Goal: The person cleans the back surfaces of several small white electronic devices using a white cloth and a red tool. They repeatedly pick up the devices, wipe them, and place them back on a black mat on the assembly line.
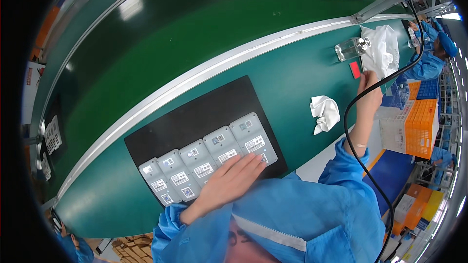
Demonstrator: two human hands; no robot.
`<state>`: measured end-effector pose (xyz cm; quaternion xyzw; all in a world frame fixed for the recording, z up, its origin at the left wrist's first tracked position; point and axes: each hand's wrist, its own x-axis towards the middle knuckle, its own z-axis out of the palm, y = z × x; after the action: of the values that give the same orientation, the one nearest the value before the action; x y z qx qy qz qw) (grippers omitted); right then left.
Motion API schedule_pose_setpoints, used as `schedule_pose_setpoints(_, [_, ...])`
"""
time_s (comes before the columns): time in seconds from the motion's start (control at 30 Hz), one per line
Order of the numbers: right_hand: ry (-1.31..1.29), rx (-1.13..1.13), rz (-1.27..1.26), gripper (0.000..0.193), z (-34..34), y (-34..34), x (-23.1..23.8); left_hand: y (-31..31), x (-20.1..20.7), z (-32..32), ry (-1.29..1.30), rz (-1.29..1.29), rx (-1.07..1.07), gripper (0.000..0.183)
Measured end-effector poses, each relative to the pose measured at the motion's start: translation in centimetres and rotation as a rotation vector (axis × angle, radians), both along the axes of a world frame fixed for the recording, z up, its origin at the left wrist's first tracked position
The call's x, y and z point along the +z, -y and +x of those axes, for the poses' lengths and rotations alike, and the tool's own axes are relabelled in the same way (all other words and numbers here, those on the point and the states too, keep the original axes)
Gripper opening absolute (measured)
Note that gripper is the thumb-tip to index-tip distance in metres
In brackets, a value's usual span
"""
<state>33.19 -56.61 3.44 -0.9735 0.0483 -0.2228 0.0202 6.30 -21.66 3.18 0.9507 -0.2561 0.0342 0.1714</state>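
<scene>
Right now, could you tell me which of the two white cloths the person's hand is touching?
The larger cloth beside the clear bottle; the right hand reaches its lower edge. The smaller crumpled cloth lies alone, untouched.

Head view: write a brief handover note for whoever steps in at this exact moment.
Left hand: open, flat on the near edge of the grey labelled modules.
Right hand: reaching to the white cloth, beside a red card and clear bottle; grip unclear.
Modules: five in a row on the black mat.
Crumpled wipe lies apart on the green bench.
Done or left: cannot tell.
</scene>
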Motion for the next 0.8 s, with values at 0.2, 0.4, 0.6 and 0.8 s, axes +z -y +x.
schedule_pose_setpoints(0.2, [-0.185, 0.046, -0.006, 0.038, 6.4, 3.9, -3.8, -0.3, -0.2, 0.1, 0.095, 0.019, -0.02, 0.044])
schedule_pose_setpoints(0.4, [-0.161, 0.116, 0.233, 0.039, 4.0, 2.7, -3.2, -0.4, -0.8, -0.3, 0.116, 0.04, -0.013, 0.043])
schedule_pose_setpoints(0.6, [-0.448, 0.302, 0.695, 0.02, -8.4, -15.9, 1.5, -0.3, -1.1, -0.4, 0.111, 0.039, -0.001, 0.042])
schedule_pose_setpoints(0.8, [-0.61, 0.691, 0.698, 0.024, -11.8, -19.1, -0.3, -0.3, -1.4, -0.5, 0.124, -0.008, -0.009, 0.048])
